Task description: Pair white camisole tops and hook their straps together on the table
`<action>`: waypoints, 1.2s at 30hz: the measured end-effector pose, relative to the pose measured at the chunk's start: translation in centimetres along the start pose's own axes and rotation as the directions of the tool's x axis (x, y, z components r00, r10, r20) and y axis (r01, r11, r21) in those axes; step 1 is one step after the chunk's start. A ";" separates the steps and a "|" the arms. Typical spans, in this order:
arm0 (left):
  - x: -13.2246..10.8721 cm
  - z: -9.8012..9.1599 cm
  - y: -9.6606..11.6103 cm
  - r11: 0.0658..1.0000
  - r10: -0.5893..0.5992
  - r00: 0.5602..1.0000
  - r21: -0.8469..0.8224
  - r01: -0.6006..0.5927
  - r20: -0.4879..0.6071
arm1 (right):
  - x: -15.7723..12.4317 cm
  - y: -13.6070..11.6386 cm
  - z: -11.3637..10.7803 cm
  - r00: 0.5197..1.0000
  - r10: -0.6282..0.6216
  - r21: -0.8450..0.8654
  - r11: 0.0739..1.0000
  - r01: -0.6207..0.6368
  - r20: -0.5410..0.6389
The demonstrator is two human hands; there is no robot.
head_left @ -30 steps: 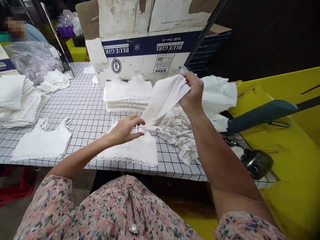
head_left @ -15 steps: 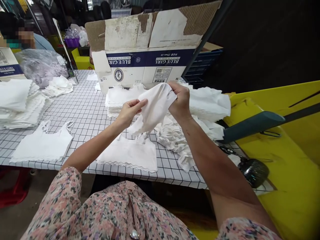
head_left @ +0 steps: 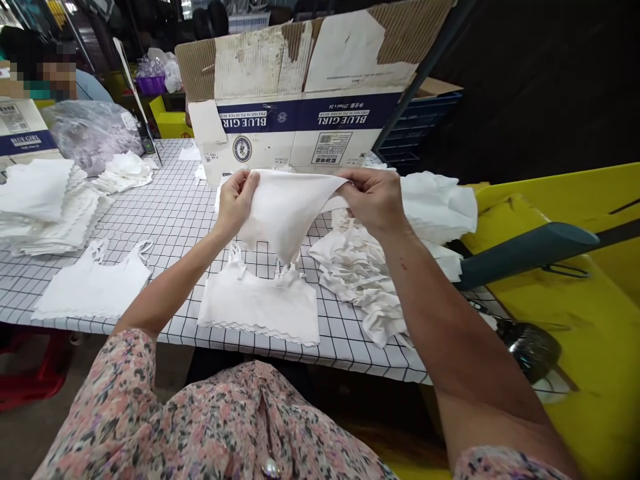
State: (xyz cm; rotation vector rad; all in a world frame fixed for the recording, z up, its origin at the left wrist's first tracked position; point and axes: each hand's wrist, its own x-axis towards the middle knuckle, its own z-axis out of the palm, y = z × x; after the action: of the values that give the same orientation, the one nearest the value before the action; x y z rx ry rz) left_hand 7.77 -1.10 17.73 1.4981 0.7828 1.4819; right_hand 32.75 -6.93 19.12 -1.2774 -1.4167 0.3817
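A thin white cloth piece (head_left: 287,203) is stretched in the air between my two hands. My left hand (head_left: 239,200) pinches its upper left corner, and my right hand (head_left: 375,200) grips its right end. Below it, a white strappy top (head_left: 260,303) lies flat near the table's front edge, with its scalloped hem toward me. Crumpled white pieces (head_left: 355,267) are heaped to the right, under my right forearm. Behind them is a stack of white garments (head_left: 437,203), partly hidden by my right hand. Another white top (head_left: 95,283) lies flat at the left.
An upright cardboard box (head_left: 300,127) stands at the back of the checked table (head_left: 170,220). Stacked garments (head_left: 45,207) and a plastic bag (head_left: 93,137) are at the left. A dark green tube (head_left: 530,253) juts in from the right. A person (head_left: 90,85) sits at far left.
My hands have moved apart, my left hand to the left and my right hand to the right. The cloth between them is now spread wider. The whole view has shifted slightly.
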 end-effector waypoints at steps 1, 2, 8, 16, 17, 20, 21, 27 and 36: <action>0.2 -0.1 0.1 0.999 0.032 0.999 0.040 -0.032 -0.003 | 0.0 0.0 0.1 1.000 0.018 0.034 0.999 -0.018 -0.003; 0.4 -0.2 0.2 0.996 0.058 0.998 0.075 -0.058 -0.006 | -0.1 0.0 0.1 1.000 0.029 0.063 0.998 -0.028 -0.007; 1.3 -1.0 0.2 0.952 0.200 0.979 0.244 -0.183 -0.049 | -0.1 -1.2 0.8 1.000 0.031 0.110 0.994 -0.030 -0.007; 2.2 -2.3 0.2 0.938 0.215 0.975 0.289 -0.191 -0.053 | -1.1 -2.6 0.6 0.998 -0.062 -0.087 0.994 0.062 0.007; 2.4 -2.4 0.3 0.938 0.214 0.976 0.289 -0.192 -0.048 | -1.3 -2.7 0.6 0.997 -0.073 -0.116 0.991 0.071 -0.005; 2.8 -2.6 0.5 0.959 0.182 0.983 0.223 -0.175 -0.010 | -1.7 -2.9 0.4 0.993 -0.112 -0.191 0.976 0.106 -0.023; 3.0 -2.7 0.5 0.972 0.153 0.988 0.178 -0.152 0.007 | -1.8 -2.9 0.4 0.993 -0.118 -0.213 0.971 0.111 -0.016; 3.8 -2.8 0.0 0.985 0.118 0.992 0.123 -0.122 0.035 | -2.7 -3.2 0.5 0.994 -0.110 -0.264 0.958 0.109 0.010; 2.3 -2.4 0.8 0.988 0.062 0.997 0.139 -0.067 0.040 | -2.0 -3.9 -0.2 0.999 -0.014 0.007 1.000 0.015 -0.033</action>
State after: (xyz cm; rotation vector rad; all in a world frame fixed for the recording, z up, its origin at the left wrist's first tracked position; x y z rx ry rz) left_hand 5.53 0.99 19.30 1.6642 0.8390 1.4691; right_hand 30.61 -10.04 21.33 -1.2612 -1.3947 0.3542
